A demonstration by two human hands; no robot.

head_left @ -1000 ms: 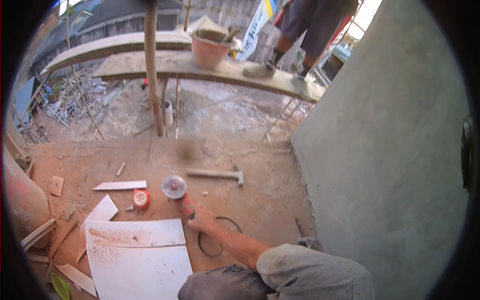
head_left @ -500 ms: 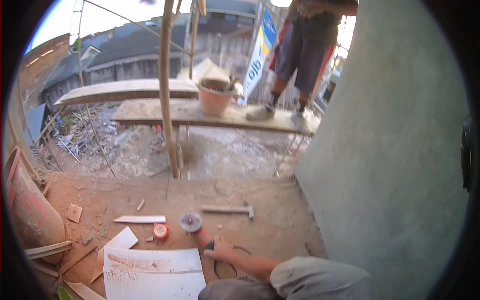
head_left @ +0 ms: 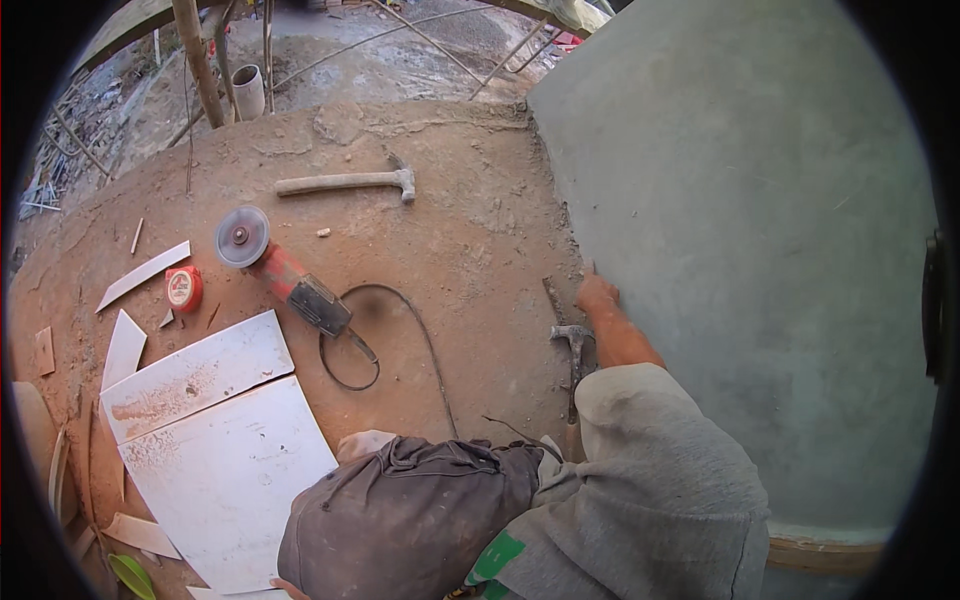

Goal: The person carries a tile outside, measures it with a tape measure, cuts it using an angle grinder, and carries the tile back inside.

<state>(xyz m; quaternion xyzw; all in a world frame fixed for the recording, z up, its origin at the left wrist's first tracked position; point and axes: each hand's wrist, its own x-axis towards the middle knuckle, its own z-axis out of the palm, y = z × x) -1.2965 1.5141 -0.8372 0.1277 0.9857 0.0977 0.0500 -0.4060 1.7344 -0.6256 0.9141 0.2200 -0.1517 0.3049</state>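
My right hand (head_left: 598, 292) reaches to the foot of the grey plastered wall (head_left: 740, 240). Its fingers look curled, with one tip pointing at the wall base; whatever they hold is too small to make out. A bit of my left hand (head_left: 288, 588) shows at the lower edge, by the white tile (head_left: 230, 480), its fingers mostly hidden by my leg. The red and black angle grinder (head_left: 292, 282) lies on the ground with its disc up and its cord looped. Close to my right forearm, a second hammer (head_left: 574, 350) lies near a narrow dark strip (head_left: 553, 298).
A wooden-handled hammer (head_left: 345, 183) lies beyond the grinder. To the left are a red tape measure (head_left: 183, 289), a tile strip (head_left: 145, 275) and tile offcuts (head_left: 124, 350). Poles (head_left: 198, 60) and a white pipe (head_left: 248, 92) stand past the ground's far edge.
My right hand has let go of the grinder and moved right to the wall base. The view has tipped down, so the other person and the planks' bucket are out of sight.
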